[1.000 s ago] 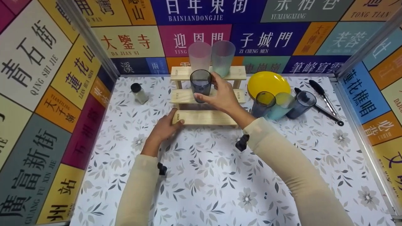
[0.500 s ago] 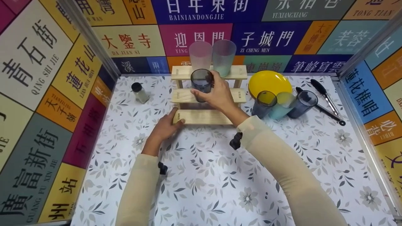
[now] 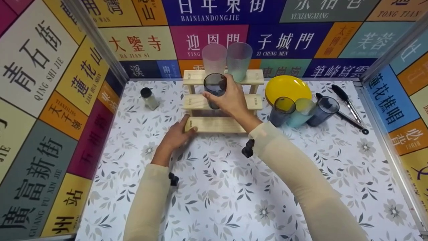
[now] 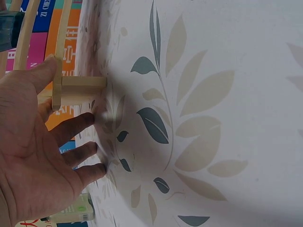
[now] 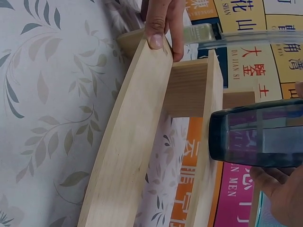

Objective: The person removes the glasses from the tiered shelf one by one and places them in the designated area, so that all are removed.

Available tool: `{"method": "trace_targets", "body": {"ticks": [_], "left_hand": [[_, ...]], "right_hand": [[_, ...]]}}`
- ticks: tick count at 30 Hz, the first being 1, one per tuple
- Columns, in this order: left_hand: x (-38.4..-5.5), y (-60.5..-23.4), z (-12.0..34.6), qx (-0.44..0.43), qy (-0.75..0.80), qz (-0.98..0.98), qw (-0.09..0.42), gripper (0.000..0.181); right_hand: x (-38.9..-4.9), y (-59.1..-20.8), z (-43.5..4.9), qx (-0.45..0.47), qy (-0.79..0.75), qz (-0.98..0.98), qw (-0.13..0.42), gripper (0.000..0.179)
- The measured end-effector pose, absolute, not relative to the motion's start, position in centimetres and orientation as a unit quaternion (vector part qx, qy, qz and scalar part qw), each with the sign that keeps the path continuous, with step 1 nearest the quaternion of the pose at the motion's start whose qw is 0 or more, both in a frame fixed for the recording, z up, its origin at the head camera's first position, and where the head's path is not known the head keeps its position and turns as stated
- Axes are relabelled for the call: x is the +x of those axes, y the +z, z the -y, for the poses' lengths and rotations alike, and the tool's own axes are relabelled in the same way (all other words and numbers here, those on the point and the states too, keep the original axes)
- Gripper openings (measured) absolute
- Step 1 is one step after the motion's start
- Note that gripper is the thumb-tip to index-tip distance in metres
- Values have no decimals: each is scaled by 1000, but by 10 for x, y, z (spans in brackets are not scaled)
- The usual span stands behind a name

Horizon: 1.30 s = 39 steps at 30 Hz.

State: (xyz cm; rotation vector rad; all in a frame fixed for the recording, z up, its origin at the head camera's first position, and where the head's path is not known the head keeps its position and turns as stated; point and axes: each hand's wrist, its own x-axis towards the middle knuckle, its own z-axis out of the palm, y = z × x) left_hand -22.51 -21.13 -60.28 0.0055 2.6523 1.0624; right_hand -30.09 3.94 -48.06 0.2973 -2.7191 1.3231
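1. Head view first: the right hand (image 3: 232, 100) has a smoky dark-grey, see-through tumbler (image 3: 214, 87) pinched, thumb across the front and fingers round the right side. So the tumbler's already in the grip, over the middle step of a pale, three-step wooden rack (image 3: 219, 124). Long axis looks roughly upright.
2. Same view: the left hand (image 3: 175, 135) pinches the left end of the rack's lowest step, thumb on top. The right hand is obviously the nearer one to the tumbler.
3. Containers, still head view: a pinkish frosted tall cup (image 3: 214, 58) and a pale-green frosted tall cup (image 3: 239, 62) stand on the top step. A dark-grey cup, a pale-teal cup (image 3: 298, 117) and a blue-grey cup cluster on the white leaf-print surface (image 3: 214, 201), by a round yellow plate (image 3: 287, 87). Can't make out anything inside them. Small clear black-capped jar (image 3: 151, 103) off left, contents unclear.
4. Left wrist view: thumb against the rack's end, the other fingers mostly spread past it.
5. Right wrist view: this one shows the key bit imo. The tumbler's base is right at the middle step, long axis square to the plank. Can't tell if it's actually touching.
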Motion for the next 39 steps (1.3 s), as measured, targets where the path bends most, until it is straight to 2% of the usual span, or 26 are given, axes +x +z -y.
{"method": "trace_targets", "body": {"ticks": [22,28,35,39], "left_hand": [[-226,-605,212,23,362,-925,115,80],[-227,-607,212,19,364,-924,114,80],[-226,-607,212,18,370,-922,115,80],[-228,-609,214,26,372,-921,118,80]], "right_hand": [[-301,-481,-43,139,434,884,109,87],[-302,-479,-51,146,442,875,133,89],[-301,-477,-67,152,451,866,155,82],[-300,-476,-77,165,462,858,155,82]]}}
